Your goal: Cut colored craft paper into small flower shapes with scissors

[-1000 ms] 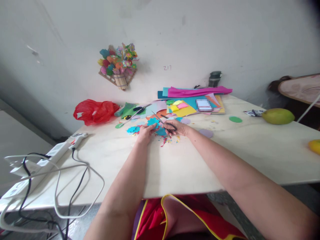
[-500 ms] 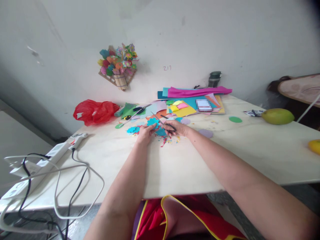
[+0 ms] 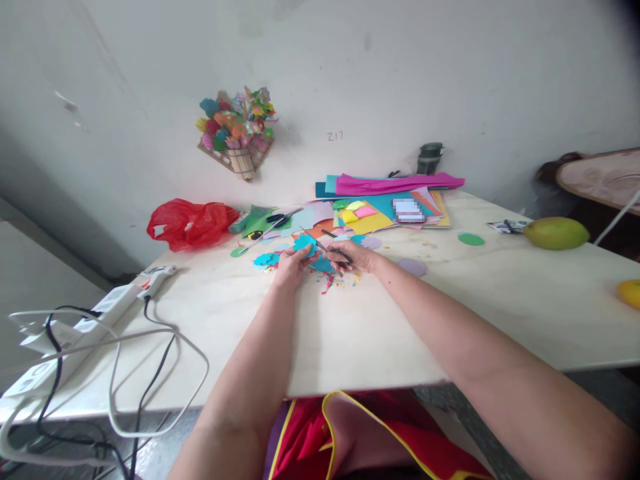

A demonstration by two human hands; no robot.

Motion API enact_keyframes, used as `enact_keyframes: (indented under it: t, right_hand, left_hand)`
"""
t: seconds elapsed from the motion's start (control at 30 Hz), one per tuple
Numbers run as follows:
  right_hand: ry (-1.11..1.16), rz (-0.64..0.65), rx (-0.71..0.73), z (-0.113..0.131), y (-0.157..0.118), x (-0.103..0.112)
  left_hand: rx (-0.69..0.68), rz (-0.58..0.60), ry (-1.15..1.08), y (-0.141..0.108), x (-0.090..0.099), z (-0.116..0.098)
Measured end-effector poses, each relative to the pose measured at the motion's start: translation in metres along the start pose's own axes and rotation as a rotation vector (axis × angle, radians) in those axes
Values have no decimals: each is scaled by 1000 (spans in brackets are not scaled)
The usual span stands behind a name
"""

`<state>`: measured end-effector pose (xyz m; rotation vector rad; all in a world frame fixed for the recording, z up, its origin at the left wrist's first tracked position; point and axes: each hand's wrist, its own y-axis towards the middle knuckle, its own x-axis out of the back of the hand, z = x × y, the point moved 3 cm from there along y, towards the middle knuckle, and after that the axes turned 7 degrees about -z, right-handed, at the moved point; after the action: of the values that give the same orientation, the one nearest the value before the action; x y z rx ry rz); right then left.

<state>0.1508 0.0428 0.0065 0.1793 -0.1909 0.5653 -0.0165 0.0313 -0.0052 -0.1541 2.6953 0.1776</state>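
Observation:
My left hand [image 3: 295,265] pinches a blue scallop-edged paper cutout [image 3: 304,244] just above the table. Black-handled scissors [image 3: 341,256] are gripped in my right hand [image 3: 354,255], their blades [image 3: 313,237] pointing up and left beside the cutout's right edge. Another blue scalloped piece [image 3: 266,259] lies left of my left hand. Below and between the hands are a blue paper piece [image 3: 321,264] and small coloured scraps [image 3: 334,283]. Part of the held cutout is hidden by my left fingers.
Coloured paper sheets [image 3: 380,222], a second pair of scissors [image 3: 281,217] and a red plastic bag [image 3: 193,223] lie toward the wall. A power strip [image 3: 75,347] with loose cables occupies the left. On the right are a green disc [image 3: 471,239] and a green-yellow fruit [image 3: 556,233].
Both hands stay in nearly the same place. The scissors' blades have shifted slightly against the blue cutout; otherwise little differs.

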Motion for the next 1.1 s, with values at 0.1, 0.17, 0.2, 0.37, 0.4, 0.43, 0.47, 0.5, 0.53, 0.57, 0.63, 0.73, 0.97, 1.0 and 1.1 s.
enact_keyframes:
  t: [0.1, 0.17, 0.2, 0.37, 0.4, 0.43, 0.47, 0.5, 0.53, 0.57, 0.63, 0.73, 0.97, 1.0, 1.1]
  right_hand:
    - [10, 13, -11, 0, -1, 0]
    - [15, 16, -27, -1, -1, 0]
    - [18, 15, -35, -2, -1, 0]
    - [19, 10, -22, -2, -1, 1]
    - [23, 11, -12, -2, -1, 1]
    - [27, 11, -3, -1, -1, 1]
    - [30, 9, 2, 0, -2, 1]
    - [30, 6, 1, 1, -2, 1]
    - [29, 2, -3, 2, -3, 1]
    - [28, -2, -6, 3, -3, 1]
    - [32, -4, -5, 4, -3, 0]
    - [49, 2, 6, 4, -2, 0]
    - [31, -8, 26, 5, -1, 0]
    - [31, -6, 28, 6, -2, 0]
    - [19, 3, 32, 7, -3, 0]
  left_hand:
    - [-8, 1, -3, 1, 2, 1]
    - [-9, -7, -4, 1, 2, 0]
    - [-10, -11, -2, 1, 3, 0]
    - [-17, -21, 3, 1, 2, -1]
    - [-20, -23, 1, 1, 2, -1]
    - [-23, -25, -3, 1, 1, -1]
    - [-25, -29, -7, 1, 1, -2]
    - [-26, -34, -11, 1, 1, -2]
    - [-27, -39, -14, 1, 1, -2]
    - [-27, -43, -16, 1, 1, -2]
    - [-30, -42, -17, 1, 0, -2]
    - [-25, -23, -16, 0, -1, -2]
    - [-24, -9, -25, -1, -1, -2]
    - [-24, -6, -22, -1, -1, -2]
    - [-19, 12, -16, -1, -2, -1]
